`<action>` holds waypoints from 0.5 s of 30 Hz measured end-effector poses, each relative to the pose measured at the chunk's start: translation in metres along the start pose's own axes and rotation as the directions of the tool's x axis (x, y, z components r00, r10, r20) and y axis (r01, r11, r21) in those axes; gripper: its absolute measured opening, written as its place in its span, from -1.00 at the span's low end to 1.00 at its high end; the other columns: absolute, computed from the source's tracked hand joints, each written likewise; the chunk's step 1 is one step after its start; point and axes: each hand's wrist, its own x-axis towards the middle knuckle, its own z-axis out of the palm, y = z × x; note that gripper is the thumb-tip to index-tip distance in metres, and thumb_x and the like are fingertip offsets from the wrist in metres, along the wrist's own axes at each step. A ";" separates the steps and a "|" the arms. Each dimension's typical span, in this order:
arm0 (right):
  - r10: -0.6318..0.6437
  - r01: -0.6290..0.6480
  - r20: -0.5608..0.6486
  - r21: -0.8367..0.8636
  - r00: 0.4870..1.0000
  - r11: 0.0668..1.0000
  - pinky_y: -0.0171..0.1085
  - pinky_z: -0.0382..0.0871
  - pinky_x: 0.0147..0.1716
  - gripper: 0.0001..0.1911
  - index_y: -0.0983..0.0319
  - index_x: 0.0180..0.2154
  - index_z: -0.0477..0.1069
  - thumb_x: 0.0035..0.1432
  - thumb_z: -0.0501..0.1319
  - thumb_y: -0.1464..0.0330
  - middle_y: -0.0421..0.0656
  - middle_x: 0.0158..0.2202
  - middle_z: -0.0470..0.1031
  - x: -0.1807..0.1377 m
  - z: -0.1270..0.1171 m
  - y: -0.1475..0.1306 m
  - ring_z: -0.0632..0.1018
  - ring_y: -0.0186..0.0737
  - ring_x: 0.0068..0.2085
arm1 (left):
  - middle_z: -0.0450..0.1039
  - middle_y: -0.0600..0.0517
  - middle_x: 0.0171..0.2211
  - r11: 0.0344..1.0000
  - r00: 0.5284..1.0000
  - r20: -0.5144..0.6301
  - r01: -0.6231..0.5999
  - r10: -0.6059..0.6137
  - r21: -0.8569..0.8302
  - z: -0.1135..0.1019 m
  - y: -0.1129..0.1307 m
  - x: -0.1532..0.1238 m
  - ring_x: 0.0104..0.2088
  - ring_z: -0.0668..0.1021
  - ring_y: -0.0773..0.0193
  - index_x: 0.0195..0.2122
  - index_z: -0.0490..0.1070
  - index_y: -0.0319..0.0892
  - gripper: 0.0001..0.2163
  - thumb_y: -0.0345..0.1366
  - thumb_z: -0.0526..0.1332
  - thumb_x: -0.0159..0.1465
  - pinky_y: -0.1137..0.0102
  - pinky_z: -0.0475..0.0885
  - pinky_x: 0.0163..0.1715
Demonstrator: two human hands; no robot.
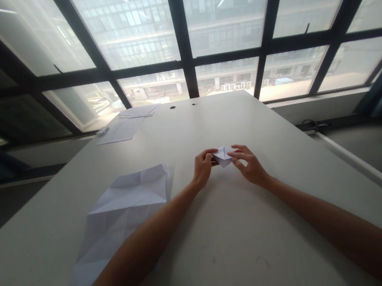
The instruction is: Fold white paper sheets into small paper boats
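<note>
A small folded white paper piece [222, 155] sits at the middle of the white table [246, 230], held between both my hands. My left hand [203, 167] pinches its left edge with curled fingers. My right hand [248, 163] grips its right side, thumb and fingertips pressed on the folds. A large creased white sheet [123, 214] lies flat to the left of my left forearm.
Several loose white sheets [127, 123] lie at the table's far left corner, near two small dark holes [172, 107] in the tabletop. Large windows with dark frames [183, 63] stand behind the table. A white pipe [365, 168] runs along the floor at right.
</note>
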 end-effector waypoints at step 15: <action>0.337 -0.355 0.121 0.205 0.934 0.912 -0.34 0.20 -0.54 -0.64 0.27 -0.44 0.45 0.01 0.33 0.09 -0.23 -0.53 0.40 0.005 0.001 0.008 0.36 -0.33 -0.51 | 0.28 0.12 -0.56 0.922 0.963 0.263 -0.152 0.058 0.356 0.002 0.003 -0.005 -0.50 0.35 0.38 -0.44 0.44 -0.26 -0.64 -0.01 0.27 0.21 0.50 0.22 -0.53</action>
